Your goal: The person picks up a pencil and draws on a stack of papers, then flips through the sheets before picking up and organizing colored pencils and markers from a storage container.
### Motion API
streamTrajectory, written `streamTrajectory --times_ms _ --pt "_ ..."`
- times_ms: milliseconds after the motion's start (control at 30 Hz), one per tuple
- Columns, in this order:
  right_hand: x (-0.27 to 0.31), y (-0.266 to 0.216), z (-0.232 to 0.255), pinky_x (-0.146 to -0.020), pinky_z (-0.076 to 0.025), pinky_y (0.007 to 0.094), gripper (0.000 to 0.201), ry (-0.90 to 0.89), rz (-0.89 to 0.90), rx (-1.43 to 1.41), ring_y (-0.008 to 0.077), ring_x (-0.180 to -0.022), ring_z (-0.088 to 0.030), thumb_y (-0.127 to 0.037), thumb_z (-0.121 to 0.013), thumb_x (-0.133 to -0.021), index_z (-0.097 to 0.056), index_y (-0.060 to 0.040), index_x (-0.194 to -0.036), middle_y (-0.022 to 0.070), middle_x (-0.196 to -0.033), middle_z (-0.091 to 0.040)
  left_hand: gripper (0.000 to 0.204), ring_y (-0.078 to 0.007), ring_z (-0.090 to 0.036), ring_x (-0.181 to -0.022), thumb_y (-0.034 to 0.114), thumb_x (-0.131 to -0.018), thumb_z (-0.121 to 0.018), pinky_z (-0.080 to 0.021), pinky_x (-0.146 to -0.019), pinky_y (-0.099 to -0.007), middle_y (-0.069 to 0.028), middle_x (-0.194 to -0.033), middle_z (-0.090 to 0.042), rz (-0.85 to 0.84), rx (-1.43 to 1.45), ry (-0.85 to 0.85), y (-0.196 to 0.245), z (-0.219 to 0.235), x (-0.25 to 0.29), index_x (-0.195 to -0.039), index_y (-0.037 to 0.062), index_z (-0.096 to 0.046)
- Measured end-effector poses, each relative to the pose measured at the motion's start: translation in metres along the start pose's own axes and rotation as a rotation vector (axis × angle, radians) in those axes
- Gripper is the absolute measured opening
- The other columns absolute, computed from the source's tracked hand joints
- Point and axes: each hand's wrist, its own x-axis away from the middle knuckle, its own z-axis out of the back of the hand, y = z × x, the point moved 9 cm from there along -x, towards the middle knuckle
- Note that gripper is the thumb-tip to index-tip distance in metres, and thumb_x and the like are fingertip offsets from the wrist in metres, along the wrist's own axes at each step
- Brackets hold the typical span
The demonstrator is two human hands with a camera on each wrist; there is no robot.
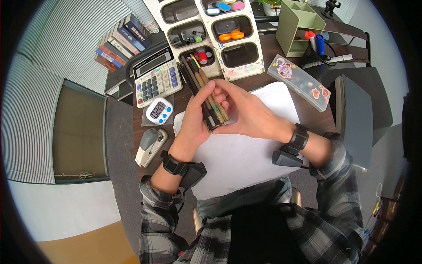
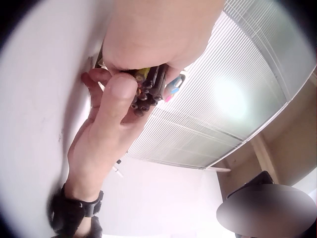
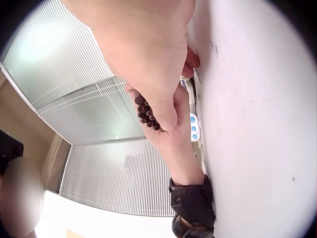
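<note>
The small white timer (image 1: 159, 110) on the counter (image 1: 310, 116) shows digits that look like 02:24, though they are tiny. The lettering on the book spines (image 1: 125, 40) and the calculator (image 1: 156, 75) keys is too small to read.

Colours around the white paper sheet (image 1: 246, 154)

I see a bundle of pencils (image 1: 206, 94) in brown, black, green and yellow just above the sheet, held by both hands. Left of the sheet sit a grey-and-white calculator (image 1: 156, 77) with blue and red keys, a white timer (image 1: 159, 111) with blue buttons, and a grey-and-cream stapler (image 1: 149, 147). Above it, the cream organiser (image 1: 220, 33) carries orange, red, blue and pink items. To the right lies a clear pencil case (image 1: 299, 81) with orange stickers, beyond it a pale green rack (image 1: 294, 26). Below the sheet, my view shows grey plaid sleeves (image 1: 158, 211) and black wrist straps (image 1: 176, 167).
</note>
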Motion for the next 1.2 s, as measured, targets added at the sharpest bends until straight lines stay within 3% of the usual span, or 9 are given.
streamTrajectory --times_ms 733,1200 --pt "0.002 -0.002 0.002 -0.085 -0.056 0.0388 0.095 0.039 0.049 0.057 0.0337 -0.102 -0.065 -0.028 -0.090 -0.068 -0.037 -0.0014 -0.142 0.0190 -0.117 -0.061 0.021 -0.0122 -0.065 -0.075 0.028 -0.096 -0.067 -0.056 -0.067 -0.0253 -0.0011 -0.082 -0.062 -0.038 -0.058 0.099 -0.002 0.004 0.003 -0.092 0.0089 -0.060" --pt "0.002 0.001 0.002 -0.082 -0.056 0.0405 0.097 0.037 0.021 0.047 0.0365 -0.098 -0.064 -0.033 -0.090 -0.069 -0.036 -0.0001 -0.142 0.0203 -0.115 -0.060 0.022 -0.0118 -0.064 -0.075 0.030 -0.097 -0.066 -0.055 -0.068 -0.0252 0.0000 -0.082 -0.062 -0.028 -0.081 0.071 -0.005 0.003 0.002 -0.092 0.0094 -0.060"
